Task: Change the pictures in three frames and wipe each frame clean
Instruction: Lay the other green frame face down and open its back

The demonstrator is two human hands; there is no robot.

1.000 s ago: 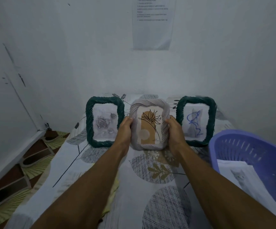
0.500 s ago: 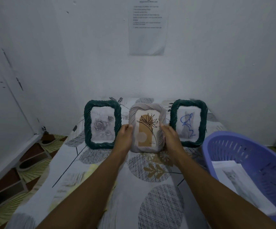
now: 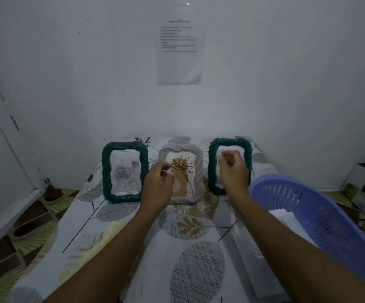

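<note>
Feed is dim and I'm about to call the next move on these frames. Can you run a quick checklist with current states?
1. White frame stands upright between the two green ones: ok.
2. Left hand holds nothing: ok.
3. Right hand holds nothing: ok.
4. Right hand clear of the right green frame: cannot tell; it overlaps the frame in this view.
5. Left green frame upright, rose picture showing: ok.
6. Papers lie ready in the purple basket: ok.
</note>
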